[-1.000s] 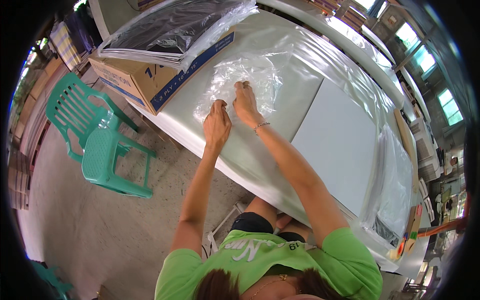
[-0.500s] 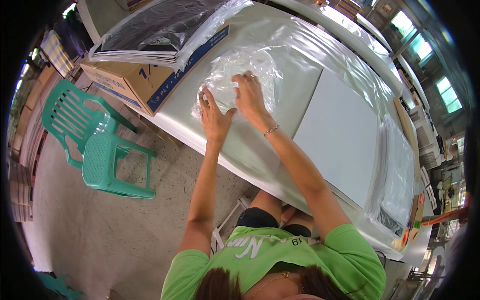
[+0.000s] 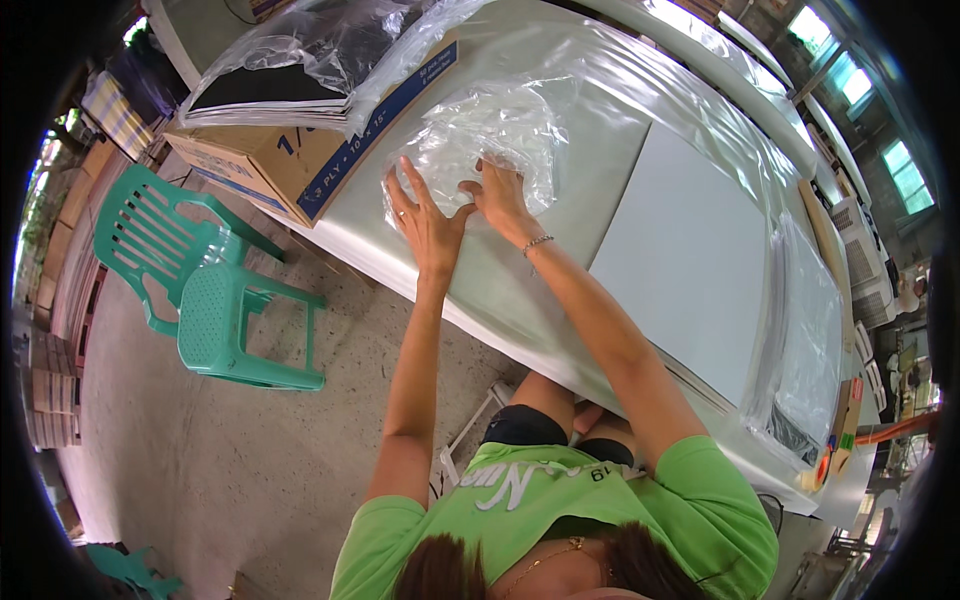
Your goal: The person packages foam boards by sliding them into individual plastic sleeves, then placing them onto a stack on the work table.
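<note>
**Loose clear plastic film [image 3: 472, 128] calls for a light touch**

The film lies crumpled on the pale covered table [image 3: 555, 268], between the brown cardboard carton [image 3: 300, 180] and the white boards [image 3: 680, 260]. My left hand [image 3: 434, 238] is spread open over its near left part, gripping nothing that I can see. My right hand [image 3: 503, 203] has bent fingers at the film's middle; I can't tell whether they pinch a fold. I'd steady it with one flat palm and work creases outward with the other's fingertips, since a hard tug could stretch or tear it.

The carton, bearing a black-topped sheet stack [image 3: 262, 92], crowds my left; the boards limit my right, with clear plastic sleeves [image 3: 808, 325] beyond. A green stool [image 3: 208, 320] and green armchair [image 3: 150, 222] stand left of the table.
</note>
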The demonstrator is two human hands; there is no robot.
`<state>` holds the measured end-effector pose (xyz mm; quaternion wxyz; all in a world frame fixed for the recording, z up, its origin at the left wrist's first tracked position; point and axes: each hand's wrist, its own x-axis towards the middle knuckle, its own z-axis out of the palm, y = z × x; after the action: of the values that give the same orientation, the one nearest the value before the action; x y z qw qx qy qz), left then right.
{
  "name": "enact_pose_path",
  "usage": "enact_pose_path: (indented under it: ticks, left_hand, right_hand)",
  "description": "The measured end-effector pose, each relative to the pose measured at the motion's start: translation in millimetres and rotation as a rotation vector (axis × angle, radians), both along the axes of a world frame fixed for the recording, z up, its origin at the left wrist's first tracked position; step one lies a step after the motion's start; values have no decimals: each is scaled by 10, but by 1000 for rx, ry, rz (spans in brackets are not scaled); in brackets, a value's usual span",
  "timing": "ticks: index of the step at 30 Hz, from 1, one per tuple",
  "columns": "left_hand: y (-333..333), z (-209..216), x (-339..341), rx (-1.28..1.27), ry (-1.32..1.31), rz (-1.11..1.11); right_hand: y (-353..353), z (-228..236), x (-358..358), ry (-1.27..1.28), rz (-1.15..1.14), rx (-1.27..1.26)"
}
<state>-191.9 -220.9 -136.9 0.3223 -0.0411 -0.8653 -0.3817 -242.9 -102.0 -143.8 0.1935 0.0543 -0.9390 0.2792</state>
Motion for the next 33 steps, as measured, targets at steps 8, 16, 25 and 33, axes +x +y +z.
enact_pose_path:
  ticks: [8,16,25,33]
  left_hand:
    - [26,-6,25,-38,-3,-29]
    - [-2,-38,-1,-89,-76,-35]
    - [26,-108,-33,-142,-273,-77]
    - [5,-366,-143,-128,-106,-23]
  right_hand:
    - [120,163,25,112,45,-187]
    - [269,389,46,192,174,-319]
    - [178,483,244,-34,202,-203]
    - [29,11,156,55,250,32]
